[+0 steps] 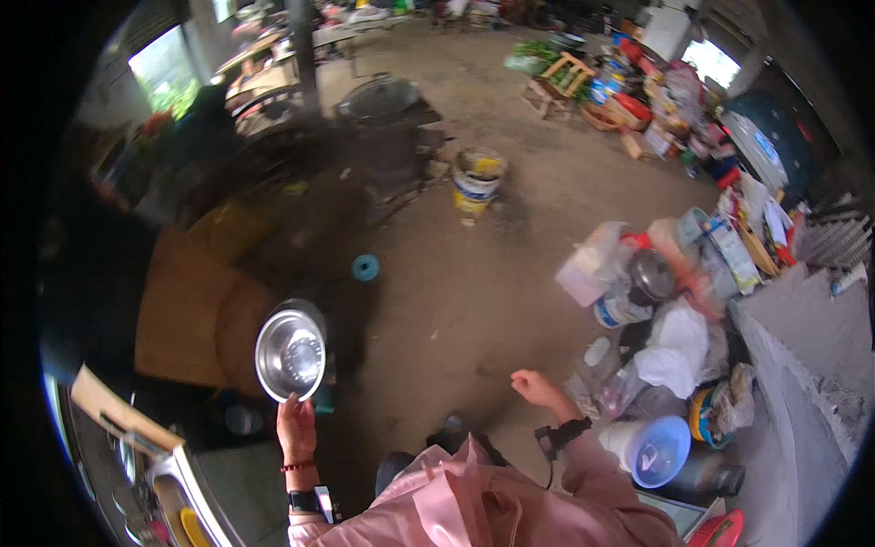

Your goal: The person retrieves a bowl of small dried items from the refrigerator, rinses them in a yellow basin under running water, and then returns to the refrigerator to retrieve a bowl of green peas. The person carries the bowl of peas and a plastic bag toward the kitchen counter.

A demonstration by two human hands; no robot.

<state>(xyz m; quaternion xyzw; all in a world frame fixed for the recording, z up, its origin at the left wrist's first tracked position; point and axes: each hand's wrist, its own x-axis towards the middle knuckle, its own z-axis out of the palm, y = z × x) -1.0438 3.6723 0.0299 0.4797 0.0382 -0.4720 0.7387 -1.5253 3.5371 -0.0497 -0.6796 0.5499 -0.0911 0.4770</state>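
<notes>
My left hand (297, 427) grips the near rim of a round stainless-steel bowl (290, 355), held out in the air with its shiny inside facing me. Nothing shows inside the bowl apart from bright reflections. Behind its far edge a second, darker rim shows, too blurred to tell what it is. A red bead bracelet and a dark strap circle the left wrist. My right hand (538, 388) hangs over the floor to the right, its fingers curled in with nothing visible in them. A black strap with a small device (560, 437) is around the right forearm.
A brown board (184, 308) lies left. Ahead are a blue ring-shaped object (366, 267), a yellow-white bucket (478, 179) and a stove-like stand with a pan (380, 99). Bags, a lidded pot (651, 275) and a blue basin (660, 451) crowd the right, beside a concrete ledge (786, 376).
</notes>
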